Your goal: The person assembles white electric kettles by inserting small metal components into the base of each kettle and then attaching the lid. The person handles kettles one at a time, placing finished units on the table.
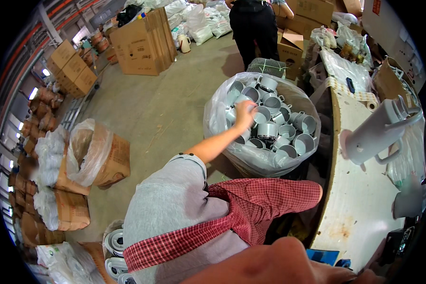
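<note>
1. Down in the bag [217, 118] of grey cups, my left hand [245, 113] reaches in, fingers curled on the rim of one cup [261, 115] near the top of the heap.
2. I judge this the picking step; next calls for a firm hold and a straight lift clear of the neighbours.
3. My right hand [388, 127] grips a tall grey jug body [371, 137] over the white surface [359, 208].
4. Cups look smooth, hard plastic, cylindrical, handled; the bag is thin, clear, crinkled.
</note>
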Demonstrator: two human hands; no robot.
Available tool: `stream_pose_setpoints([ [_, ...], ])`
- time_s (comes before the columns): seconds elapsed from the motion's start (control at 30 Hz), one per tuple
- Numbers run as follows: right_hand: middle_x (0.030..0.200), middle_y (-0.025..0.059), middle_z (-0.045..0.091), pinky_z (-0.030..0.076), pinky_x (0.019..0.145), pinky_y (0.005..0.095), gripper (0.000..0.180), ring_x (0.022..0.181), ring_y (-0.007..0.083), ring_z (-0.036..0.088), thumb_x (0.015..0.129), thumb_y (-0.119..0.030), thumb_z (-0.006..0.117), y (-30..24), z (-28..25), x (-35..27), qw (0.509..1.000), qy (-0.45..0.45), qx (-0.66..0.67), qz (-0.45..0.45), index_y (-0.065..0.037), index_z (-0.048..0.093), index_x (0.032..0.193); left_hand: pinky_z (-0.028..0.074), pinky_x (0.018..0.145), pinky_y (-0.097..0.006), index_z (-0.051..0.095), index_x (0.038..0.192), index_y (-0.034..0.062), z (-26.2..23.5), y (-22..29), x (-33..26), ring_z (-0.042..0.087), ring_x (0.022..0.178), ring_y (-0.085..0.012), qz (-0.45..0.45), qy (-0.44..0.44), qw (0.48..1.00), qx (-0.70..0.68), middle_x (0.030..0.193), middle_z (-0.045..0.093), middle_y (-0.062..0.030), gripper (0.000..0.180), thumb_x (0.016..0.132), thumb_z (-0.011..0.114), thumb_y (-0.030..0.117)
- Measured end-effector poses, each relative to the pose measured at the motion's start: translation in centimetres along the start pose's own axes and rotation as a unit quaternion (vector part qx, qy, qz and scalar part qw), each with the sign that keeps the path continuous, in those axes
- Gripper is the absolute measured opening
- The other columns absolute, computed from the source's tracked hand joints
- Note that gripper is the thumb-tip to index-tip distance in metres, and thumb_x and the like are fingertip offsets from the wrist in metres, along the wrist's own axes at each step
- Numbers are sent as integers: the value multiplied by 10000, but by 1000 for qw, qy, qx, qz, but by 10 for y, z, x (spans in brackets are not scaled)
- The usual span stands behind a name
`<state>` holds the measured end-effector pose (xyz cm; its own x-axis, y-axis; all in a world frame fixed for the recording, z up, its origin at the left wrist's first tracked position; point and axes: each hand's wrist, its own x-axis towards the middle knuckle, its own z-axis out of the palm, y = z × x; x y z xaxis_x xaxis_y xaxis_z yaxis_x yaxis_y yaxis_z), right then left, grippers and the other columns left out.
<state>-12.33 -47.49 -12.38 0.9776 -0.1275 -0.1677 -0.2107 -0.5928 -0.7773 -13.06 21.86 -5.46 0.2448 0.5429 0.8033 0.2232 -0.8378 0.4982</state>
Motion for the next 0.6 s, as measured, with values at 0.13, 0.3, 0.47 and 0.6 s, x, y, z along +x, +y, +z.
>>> stream_pose_setpoints([
  [0.13, 1043, 170, 669, 496, 873, 384, 271, 947, 308, 633, 891, -154, 664, 7, 52, -20, 996, -80, -33, -2, 42, 650, 1078, 414, 982, -435, 608, 1173, 123, -75, -145, -26, 522, 1182, -348, -390, -39, 872, 292, 1227, 597, -131, 455, 817, 701, 390],
  [0.3, 1037, 170, 671, 498, 870, 385, 263, 942, 311, 633, 887, -143, 668, 33, 77, -40, 989, -105, -107, 14, 41, 651, 1074, 399, 1029, -435, 493, 1330, 119, -62, -156, -62, 491, 1252, -358, -555, -52, 804, 207, 1328, 558, -129, 624, 869, 609, 524],
  [0.47, 1031, 170, 674, 501, 867, 386, 256, 936, 315, 634, 883, -132, 673, 32, 84, -55, 985, -104, -126, -44, 40, 653, 1071, 468, 924, -463, 592, 1235, 45, -103, -232, -68, 594, 1125, -386, -566, -53, 806, 167, 1193, 639, -184, 542, 902, 579, 472],
  [0.6, 1010, 155, 682, 500, 878, 384, 210, 937, 308, 641, 895, -98, 656, -157, 98, -80, 940, 31, 47, -335, 34, 657, 1058, 504, 824, -474, 705, 954, -40, -102, -252, -71, 664, 976, -398, -545, -73, 819, 167, 991, 691, -245, 410, 898, 587, 348],
])
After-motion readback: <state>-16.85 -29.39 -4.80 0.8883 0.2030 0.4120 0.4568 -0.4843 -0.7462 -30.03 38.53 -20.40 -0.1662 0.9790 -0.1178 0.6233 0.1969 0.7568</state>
